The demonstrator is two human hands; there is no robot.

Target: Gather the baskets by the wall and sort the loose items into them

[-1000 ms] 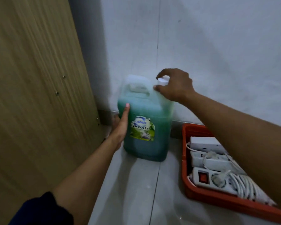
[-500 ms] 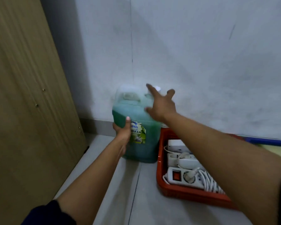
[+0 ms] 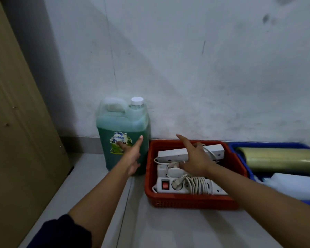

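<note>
- Red basket [image 3: 191, 201] sits on the floor right up against the wall, a low rectangular plastic one with little mesh slots along the front.
- It's packed with white power strips [image 3: 190, 151], three that I can count, one with a red switch [image 3: 165, 184] and its cord [image 3: 197, 185] coiled on top.
- Blue basket [image 3: 240, 154] is just to the right of it, nearly touching, with a yellowish roll [image 3: 279, 159] and something white in it. Only part of that one shows.
- Jug [image 3: 123, 133] of green dishwash stands upright just left of the red one, in the corner by the wall, white cap [image 3: 137, 100] on.
- Left hand [image 3: 132, 156] is out in front of the jug, fingers straight and loose, holding nothing. Can't tell if a fingertip actually touches the label.
- Right hand [image 3: 195, 158] hovers over the red basket, fingers spread, index pointing toward the wall, also holding nothing.
- Brown wooden panel [image 3: 16, 131] runs along the left side.
</note>
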